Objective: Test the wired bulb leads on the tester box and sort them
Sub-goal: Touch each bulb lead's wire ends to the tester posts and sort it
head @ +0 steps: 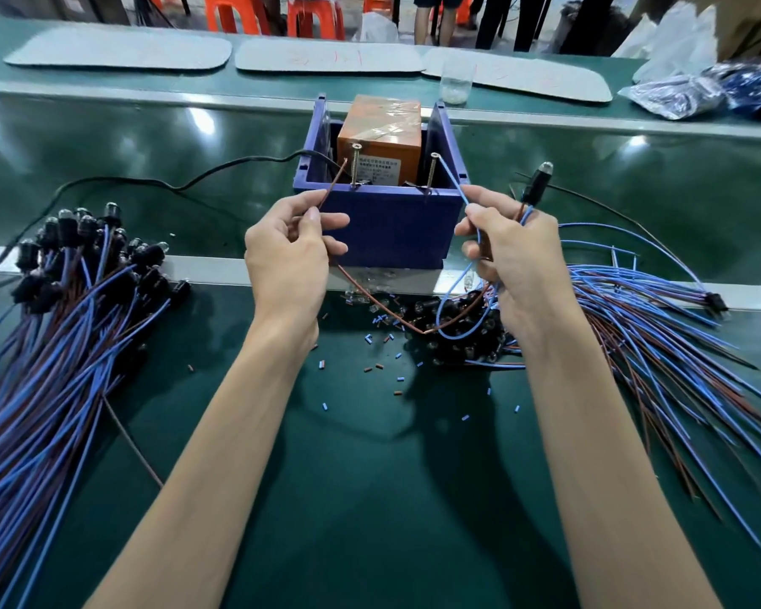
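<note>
While both hands are raised in front of the tester box (387,222), the person is presenting one bulb's two leads to its contacts. The left hand (288,257) is pinching the brown lead (332,182) between thumb and forefinger, other fingers curled loosely; the bare tip is angling up past the fingertips toward the left screw (355,164), close to it, contact not clear. The right hand (512,252) is pinching the blue lead (451,178) the same way, its tip reaching up and away from the fingers to the right screw (432,173), looking like it is touching or just short. The bulb (539,180) is sticking up just beyond the right knuckles, its wires trapped in the curled right fingers, likely so the lamp is facing the person and any glow is easy to read. It is appearing unlit, though hard to tell. Slack from both leads is drooping in a loop below the palms.

Holding each lead near its stripped end is giving stiff, aimable tips and keeping the two apart so they are not shorting. Left of the left wrist a pile (62,301) of wired bulbs is lying with heads grouped, probably sorted. Under and right of the right hand another heap (633,323) is fanning out, probably untested. Cut insulation bits (387,345) are lying scattered between the forearms. Judging step: mid-test, sorting of this bulb not yet done.
</note>
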A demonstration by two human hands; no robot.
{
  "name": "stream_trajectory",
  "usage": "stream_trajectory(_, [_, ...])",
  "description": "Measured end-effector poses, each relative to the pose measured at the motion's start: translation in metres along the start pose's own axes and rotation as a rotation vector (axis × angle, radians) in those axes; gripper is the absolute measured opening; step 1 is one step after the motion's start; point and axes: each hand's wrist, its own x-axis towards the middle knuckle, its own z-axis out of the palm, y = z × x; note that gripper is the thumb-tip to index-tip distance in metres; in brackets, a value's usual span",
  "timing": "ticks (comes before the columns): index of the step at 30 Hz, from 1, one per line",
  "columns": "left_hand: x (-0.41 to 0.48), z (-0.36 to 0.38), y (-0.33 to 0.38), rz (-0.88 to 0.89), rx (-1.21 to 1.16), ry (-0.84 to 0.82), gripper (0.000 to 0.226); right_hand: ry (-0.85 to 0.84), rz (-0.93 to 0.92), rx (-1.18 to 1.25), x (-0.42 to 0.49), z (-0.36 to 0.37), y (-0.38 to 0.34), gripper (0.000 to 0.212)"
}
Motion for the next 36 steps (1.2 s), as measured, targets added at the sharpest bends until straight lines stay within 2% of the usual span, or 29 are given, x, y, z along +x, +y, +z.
stream_trajectory(5, [-0.0014,0.0009,-0.0012,-0.017,0.018,-0.039,0.026,-0.072,0.017,-0.029,-0.0005,-0.0006,0.0028,0.025])
stream_trajectory(11, [-0.0010,0.0006,-0.0015,-0.016,0.022,-0.059,0.026,-0.084,0.011,-0.007,0.0012,-0.0025,0.0035,0.024])
stream_trajectory(36, [-0.0012,0.0015,-0.0012,-0.012,0.093,-0.055,0.031,0.022,-0.023,0.033,0.0050,-0.0035,0.0032,0.023])
